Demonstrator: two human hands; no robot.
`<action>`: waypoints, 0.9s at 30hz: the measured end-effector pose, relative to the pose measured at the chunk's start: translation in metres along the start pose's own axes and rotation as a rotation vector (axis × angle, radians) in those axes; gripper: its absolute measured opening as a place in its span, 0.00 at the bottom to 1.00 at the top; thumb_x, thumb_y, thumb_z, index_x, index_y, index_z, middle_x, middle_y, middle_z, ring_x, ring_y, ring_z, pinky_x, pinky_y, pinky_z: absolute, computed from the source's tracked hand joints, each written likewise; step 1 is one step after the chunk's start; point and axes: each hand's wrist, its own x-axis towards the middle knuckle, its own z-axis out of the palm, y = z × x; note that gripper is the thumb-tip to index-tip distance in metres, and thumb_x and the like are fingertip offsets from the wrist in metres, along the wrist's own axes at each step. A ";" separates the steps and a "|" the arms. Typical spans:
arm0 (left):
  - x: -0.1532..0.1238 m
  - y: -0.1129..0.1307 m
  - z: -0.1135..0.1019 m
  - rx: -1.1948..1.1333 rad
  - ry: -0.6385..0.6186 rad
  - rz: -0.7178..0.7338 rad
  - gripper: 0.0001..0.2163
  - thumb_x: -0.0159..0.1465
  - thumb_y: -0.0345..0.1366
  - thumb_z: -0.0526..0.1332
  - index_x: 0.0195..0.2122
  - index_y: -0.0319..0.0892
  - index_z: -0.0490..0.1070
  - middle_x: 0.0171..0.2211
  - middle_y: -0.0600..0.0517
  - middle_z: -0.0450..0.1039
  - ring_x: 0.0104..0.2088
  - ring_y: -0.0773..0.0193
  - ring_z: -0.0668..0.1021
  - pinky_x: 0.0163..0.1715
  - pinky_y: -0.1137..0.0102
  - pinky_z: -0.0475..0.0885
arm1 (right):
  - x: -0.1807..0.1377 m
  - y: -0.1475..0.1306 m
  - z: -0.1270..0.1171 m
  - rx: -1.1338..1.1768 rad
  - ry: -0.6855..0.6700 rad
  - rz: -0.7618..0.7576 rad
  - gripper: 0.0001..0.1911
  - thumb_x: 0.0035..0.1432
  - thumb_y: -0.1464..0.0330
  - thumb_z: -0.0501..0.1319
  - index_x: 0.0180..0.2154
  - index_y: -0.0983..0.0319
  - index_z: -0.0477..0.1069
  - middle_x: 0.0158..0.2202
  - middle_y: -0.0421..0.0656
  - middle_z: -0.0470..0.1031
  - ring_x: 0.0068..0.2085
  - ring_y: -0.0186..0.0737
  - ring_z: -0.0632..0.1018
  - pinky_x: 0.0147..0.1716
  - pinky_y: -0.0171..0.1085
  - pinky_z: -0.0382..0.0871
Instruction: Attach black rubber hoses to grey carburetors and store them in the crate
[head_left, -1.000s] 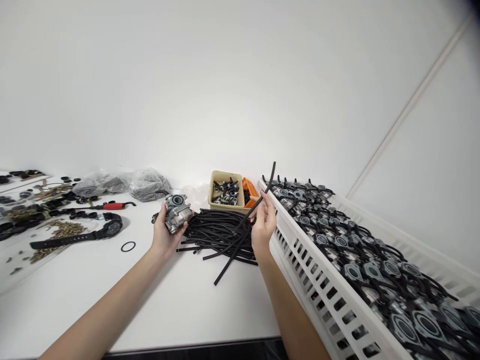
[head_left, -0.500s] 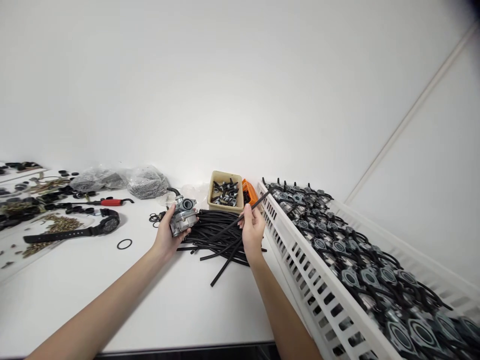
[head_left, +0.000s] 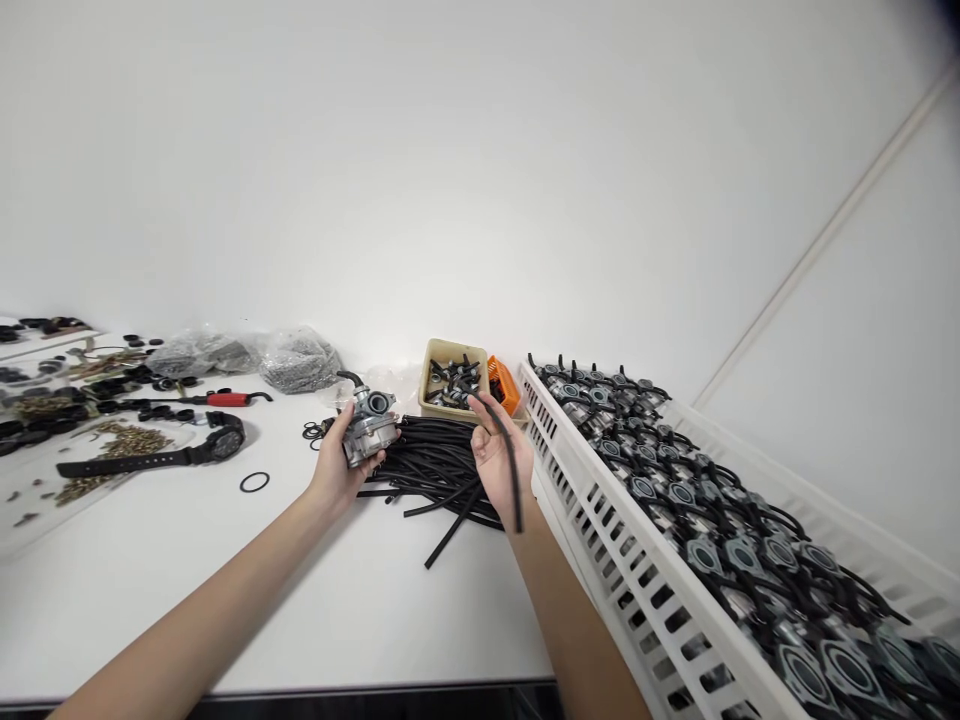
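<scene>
A silver carburetor point(head_left: 370, 436) with a short black elbow on top sits in my left hand point(head_left: 337, 462), whose fingers wrap around its body. My right hand point(head_left: 501, 455) is to its right, closed on a thin black rubber hose point(head_left: 512, 465). The hose's upper end is pinched at the fingertips, and its length curves down across the palm to the wrist. Between and behind both hands lies a pile of black hoses point(head_left: 431, 465) on the white table point(head_left: 360, 600). The carburetor and the held hose are apart.
A white slotted crate point(head_left: 600, 530) full of carburetors stands along the right. Behind the pile are a beige bin point(head_left: 454, 410) of small fittings and an orange basket point(head_left: 504, 385). Leftward lie a black ring point(head_left: 254, 482), a watch point(head_left: 217, 445), a red-handled tool point(head_left: 227, 399) and bagged parts point(head_left: 298, 360).
The hose in my right hand has turned from pointing up and right to hanging down over the palm. My left hand still holds the carburetor in nearly the same place.
</scene>
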 end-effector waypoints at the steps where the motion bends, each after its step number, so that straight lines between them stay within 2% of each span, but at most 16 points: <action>1: 0.000 0.000 0.000 0.001 -0.001 -0.003 0.14 0.66 0.43 0.55 0.43 0.38 0.73 0.39 0.45 0.77 0.31 0.59 0.82 0.18 0.76 0.71 | 0.000 0.000 -0.001 0.017 -0.017 0.006 0.13 0.53 0.65 0.62 0.41 0.61 0.76 0.46 0.47 0.80 0.22 0.28 0.71 0.19 0.31 0.65; 3: -0.001 0.000 0.000 0.003 -0.003 -0.007 0.14 0.66 0.43 0.55 0.42 0.38 0.73 0.40 0.45 0.77 0.32 0.60 0.82 0.18 0.76 0.71 | 0.001 0.003 0.000 -0.010 0.003 -0.009 0.12 0.53 0.65 0.63 0.40 0.61 0.76 0.44 0.48 0.81 0.23 0.29 0.71 0.22 0.31 0.66; 5: -0.001 0.001 0.000 0.007 -0.003 -0.009 0.14 0.66 0.43 0.55 0.42 0.38 0.73 0.40 0.46 0.77 0.32 0.60 0.82 0.18 0.76 0.72 | 0.001 0.008 0.001 -0.103 0.058 -0.043 0.11 0.54 0.62 0.64 0.36 0.63 0.75 0.33 0.46 0.82 0.22 0.29 0.71 0.21 0.31 0.64; 7: -0.001 0.001 0.000 0.012 -0.002 -0.010 0.14 0.65 0.43 0.56 0.43 0.39 0.73 0.40 0.46 0.77 0.32 0.60 0.82 0.19 0.76 0.73 | 0.000 0.013 0.003 -0.205 0.109 -0.092 0.14 0.56 0.58 0.63 0.32 0.63 0.73 0.21 0.41 0.78 0.19 0.29 0.70 0.19 0.30 0.61; 10: -0.002 0.000 0.000 0.024 0.005 -0.013 0.14 0.65 0.43 0.55 0.43 0.39 0.73 0.40 0.46 0.77 0.32 0.59 0.82 0.20 0.75 0.74 | -0.002 0.017 0.003 -0.309 0.164 -0.155 0.19 0.58 0.52 0.59 0.29 0.62 0.68 0.14 0.35 0.70 0.16 0.28 0.67 0.17 0.28 0.59; 14: -0.003 -0.001 0.002 0.049 0.018 -0.016 0.14 0.65 0.43 0.56 0.43 0.39 0.74 0.41 0.45 0.77 0.33 0.59 0.82 0.25 0.72 0.77 | -0.004 0.019 0.002 -0.356 0.202 -0.224 0.21 0.59 0.50 0.57 0.28 0.61 0.64 0.11 0.32 0.66 0.14 0.27 0.64 0.15 0.27 0.56; 18: -0.003 -0.004 0.002 0.072 0.036 0.000 0.14 0.65 0.42 0.57 0.43 0.38 0.74 0.40 0.45 0.77 0.33 0.59 0.82 0.30 0.69 0.79 | -0.005 0.020 0.004 -0.333 0.173 -0.207 0.21 0.59 0.49 0.57 0.28 0.60 0.64 0.11 0.33 0.66 0.13 0.27 0.64 0.14 0.27 0.54; 27: -0.003 -0.009 0.001 0.099 0.060 0.022 0.13 0.64 0.41 0.58 0.44 0.39 0.74 0.38 0.46 0.77 0.32 0.61 0.80 0.30 0.68 0.79 | -0.009 0.022 0.010 -0.325 0.090 -0.160 0.21 0.58 0.50 0.58 0.28 0.61 0.64 0.12 0.34 0.68 0.14 0.28 0.66 0.15 0.28 0.57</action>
